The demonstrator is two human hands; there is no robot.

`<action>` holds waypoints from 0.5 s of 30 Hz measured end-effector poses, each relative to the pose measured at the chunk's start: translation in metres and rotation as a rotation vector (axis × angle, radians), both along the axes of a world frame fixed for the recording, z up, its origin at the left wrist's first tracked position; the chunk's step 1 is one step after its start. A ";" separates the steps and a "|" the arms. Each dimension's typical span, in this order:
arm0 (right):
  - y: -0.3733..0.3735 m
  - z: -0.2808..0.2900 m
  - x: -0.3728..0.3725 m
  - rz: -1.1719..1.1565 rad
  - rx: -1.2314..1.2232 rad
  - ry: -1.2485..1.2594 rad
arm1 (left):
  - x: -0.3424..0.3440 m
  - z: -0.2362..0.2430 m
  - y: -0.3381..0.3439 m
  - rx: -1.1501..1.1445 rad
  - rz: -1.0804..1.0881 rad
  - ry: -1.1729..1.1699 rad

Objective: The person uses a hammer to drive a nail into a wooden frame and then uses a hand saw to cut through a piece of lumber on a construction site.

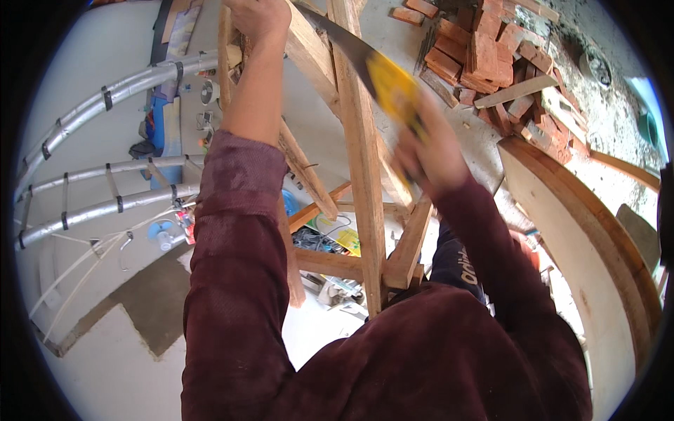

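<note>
My right hand, blurred by motion, is closed around the yellow handle of a handsaw. The saw's dark blade slants up and left across an upright wooden post, and its far end reaches the top edge near my left hand. My left hand is at the upper edge with its fingers curled at the top of a piece of wood; the fingertips are partly cut off. Beside it, a thick wooden beam slopes down behind the post. Whether the blade's teeth touch wood cannot be made out.
Wooden crosspieces join the frame before me. A pile of red bricks lies at the far right, and a large curved wooden panel stands at the right. A metal ladder-like frame is on the left, with a blue fan near it.
</note>
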State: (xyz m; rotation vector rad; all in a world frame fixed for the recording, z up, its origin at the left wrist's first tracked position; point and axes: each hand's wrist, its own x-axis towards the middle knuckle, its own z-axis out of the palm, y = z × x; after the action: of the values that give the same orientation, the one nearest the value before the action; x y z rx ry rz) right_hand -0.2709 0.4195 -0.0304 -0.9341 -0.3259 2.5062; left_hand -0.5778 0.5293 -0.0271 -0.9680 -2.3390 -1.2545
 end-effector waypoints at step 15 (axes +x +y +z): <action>-0.015 0.027 0.054 0.055 -0.127 -0.067 | 0.011 0.014 -0.013 0.096 -0.091 0.009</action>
State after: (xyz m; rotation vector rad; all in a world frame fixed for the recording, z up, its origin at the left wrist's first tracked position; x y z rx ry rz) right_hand -0.2165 0.4047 -0.0032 -1.0743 -0.2188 2.5750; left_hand -0.5665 0.5159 -0.0135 -1.0567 -2.2280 -1.3797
